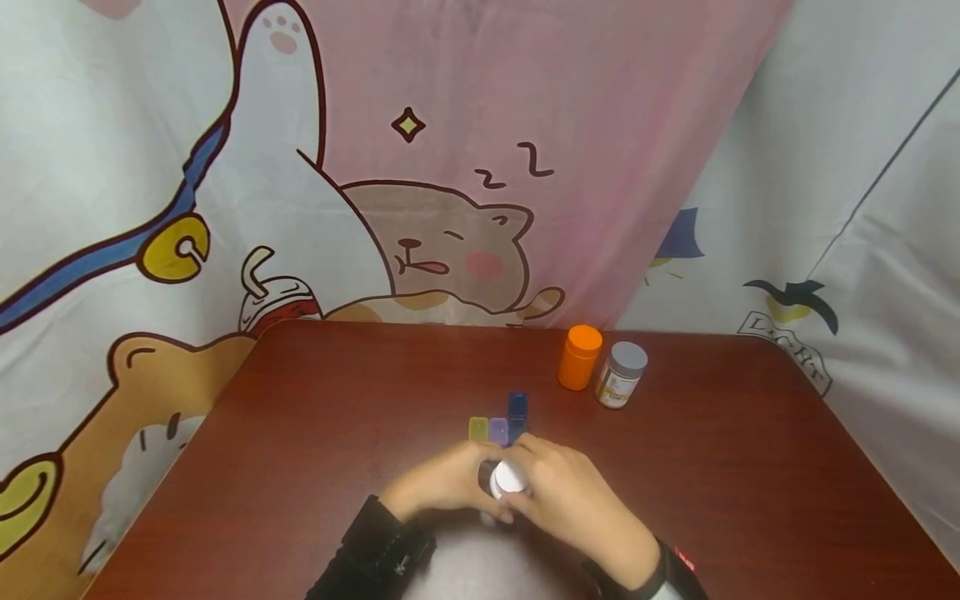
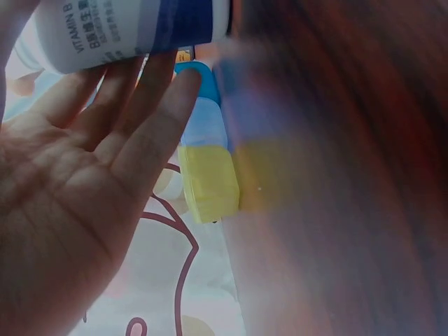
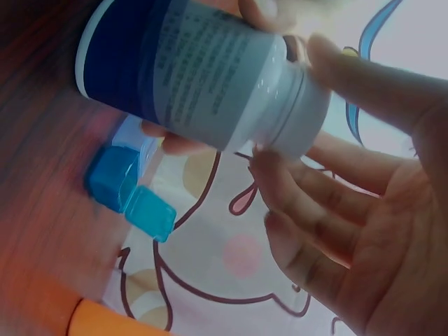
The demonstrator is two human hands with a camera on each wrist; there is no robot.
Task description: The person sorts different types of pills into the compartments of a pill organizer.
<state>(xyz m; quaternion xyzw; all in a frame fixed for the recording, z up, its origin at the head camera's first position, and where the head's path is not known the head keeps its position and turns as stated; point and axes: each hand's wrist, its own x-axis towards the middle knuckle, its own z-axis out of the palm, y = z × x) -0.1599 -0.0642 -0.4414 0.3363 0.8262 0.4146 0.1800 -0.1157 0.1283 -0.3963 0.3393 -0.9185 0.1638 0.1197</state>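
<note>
Pinching cap (image 3: 304,115) w/ R hand (image 1: 566,492); L hand (image 1: 450,481) holds bottle (image 3: 199,77) body, lower ctr. of head view. For cap work, brace body firmly, cap up, clear of pillbox (image 1: 498,430) just above hands. Orange jar (image 1: 578,360) & grey-lidded jar (image 1: 619,377): right of ctr.

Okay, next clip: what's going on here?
A person is holding a white-and-blue bottle over a table. The left hand grips its body while the right hand pinches the white cap, which is on the bottle. Just beyond the hands is a small pill box in yellow, pale purple and blue, its blue lid open. An orange bottle and a gray-lidded jar stand farther back, untouched.
</note>
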